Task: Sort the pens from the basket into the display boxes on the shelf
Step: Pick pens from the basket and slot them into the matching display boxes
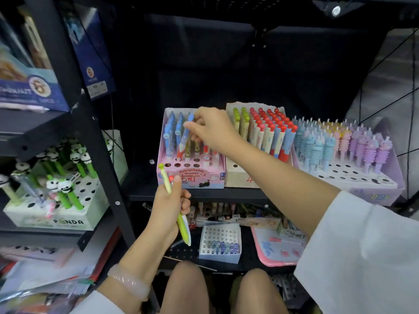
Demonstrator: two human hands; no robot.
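**Blue pen going into the pink box, more still in hand**

The right hand [212, 130] reaches across to the pink box [190, 177] at the middle of the shelf [195, 193]. Its grip is a fingertip pinch on the upper part of a blue pen [184, 138], which stands tilted among the other blue pens in the box's far-left rows. Whether the tip is already seated in a hole is hidden by the neighbouring pens.

The left hand [169, 208] waits nearer, just below the shelf edge, with its fingers curled around a green pen [175, 205] and at least one more, a red-tipped one, beside it. So some pens are still unsorted.

As for progress, the pink box has its far rows partly filled and a row of open holes along the near edge. The tan box [240, 175] to its right is packed with red-capped and green-capped pens, with one hole free at its near-left corner. The lilac box [374, 189] at far right is full toward the back, with open holes near the front. The green pen looks a likely match for the green-capped row in the tan box.

The basket itself cannot be picked out in this view, so how many pens remain is impossible to judge.
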